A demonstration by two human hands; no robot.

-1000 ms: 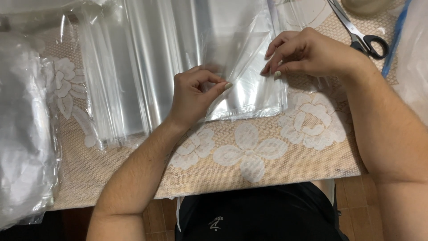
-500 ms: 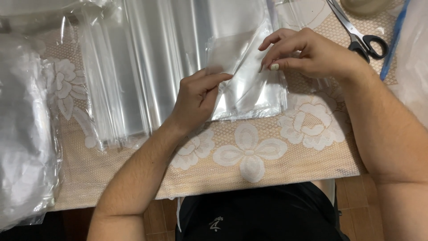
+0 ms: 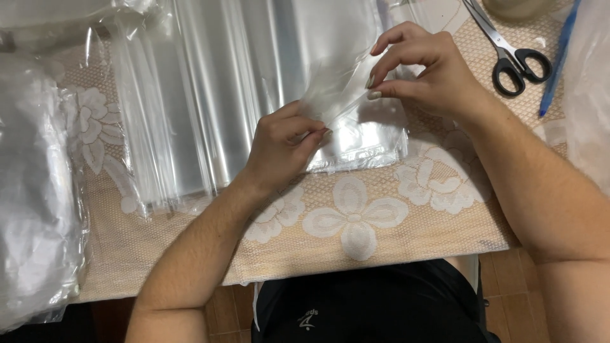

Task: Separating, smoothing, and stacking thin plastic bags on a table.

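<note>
At the far left of a table covered in a tan lace cloth (image 3: 356,219) with white flowers lies a crumpled heap of clear plastic (image 3: 35,209). Next to it, rows of long clear plastic sleeves (image 3: 190,114) are laid side by side, overlapping and running away from the viewer.

Near the middle, the left hand (image 3: 279,143) pinches the lower edge of a single clear plastic bag (image 3: 337,89) between thumb and fingertips. The bag is lifted slightly off a flat stack of similar bags (image 3: 368,136) that rests on the cloth just beneath it. The right hand (image 3: 422,70) grips the same bag's upper right edge, thumb against forefinger (the other fingers are curled loosely above). Both forearms reach in from the bottom of the view.

At the upper right lie black-handled scissors (image 3: 508,51), closed, and just beyond them a blue pen (image 3: 559,60).
</note>
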